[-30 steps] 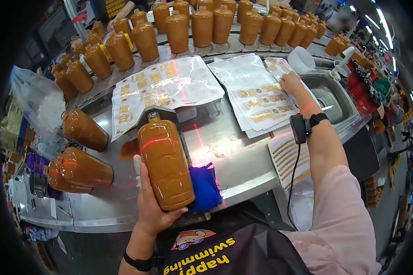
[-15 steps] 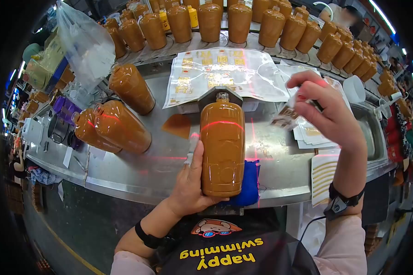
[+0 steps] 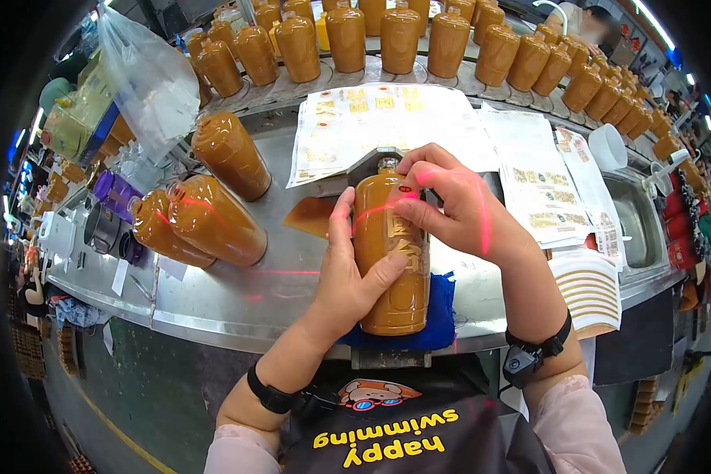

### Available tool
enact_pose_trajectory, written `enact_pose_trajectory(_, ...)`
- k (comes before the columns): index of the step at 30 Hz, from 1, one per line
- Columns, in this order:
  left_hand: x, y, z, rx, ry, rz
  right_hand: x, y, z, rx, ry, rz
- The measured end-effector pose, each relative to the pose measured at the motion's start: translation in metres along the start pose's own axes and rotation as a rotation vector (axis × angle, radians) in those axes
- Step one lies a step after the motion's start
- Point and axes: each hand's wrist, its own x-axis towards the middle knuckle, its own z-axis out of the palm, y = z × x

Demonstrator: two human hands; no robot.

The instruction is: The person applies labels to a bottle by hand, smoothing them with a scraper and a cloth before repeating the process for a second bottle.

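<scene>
A glossy brown bottle (image 3: 396, 308) lies tilted on the bench, its neck against a grey metal bracket (image 3: 355, 168) and its base over a blue cloth (image 3: 444, 312). My left hand (image 3: 349, 276) wraps its left side, with the thumb pressed on the front. A clear decal (image 3: 403, 229) with gold characters and a small red mark lies along the front of the bottle. My right hand (image 3: 454, 207) pinches the decal's upper part between thumb and fingers. Beside the bottle is a flat brown scraper-like piece (image 3: 304, 215), partly behind my left hand.
Several brown bottles (image 3: 229, 221) stand at the left. Decal sheets (image 3: 442, 118) cover the bench's back, with more printed sheets (image 3: 541, 178) at the right. A sink (image 3: 644, 229) is at far right. Behind, bottles (image 3: 347, 39) line a curved conveyor; another person (image 3: 581, 28) sits beyond.
My right hand has brought the decal from the right onto the bottle. My left thumb has moved over the bottle's front. The bottles on the conveyor have shifted.
</scene>
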Motion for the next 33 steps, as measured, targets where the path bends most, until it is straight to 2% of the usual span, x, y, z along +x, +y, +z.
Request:
enact_pose_trajectory(3, 0.0, 0.007, 0.003, -0.166, -0.017, -0.023, -0.002, 0.003, 0.003, 0.03, 0.021, -0.003)
enact_pose_trajectory(15, 0.002, -0.001, -0.001, -0.16, -0.042, -0.013, -0.003, 0.012, 0.008, 0.117, 0.047, 0.001)
enact_pose_trajectory(21, 0.002, -0.003, -0.003, -0.259, -0.051, -0.014, -0.001, 0.015, 0.007, 0.099, 0.052, -0.026)
enact_pose_trajectory(33, 0.002, 0.005, -0.001, -0.201, -0.063, -0.043, -0.001, 0.013, 0.01, 0.133, 0.098, -0.038)
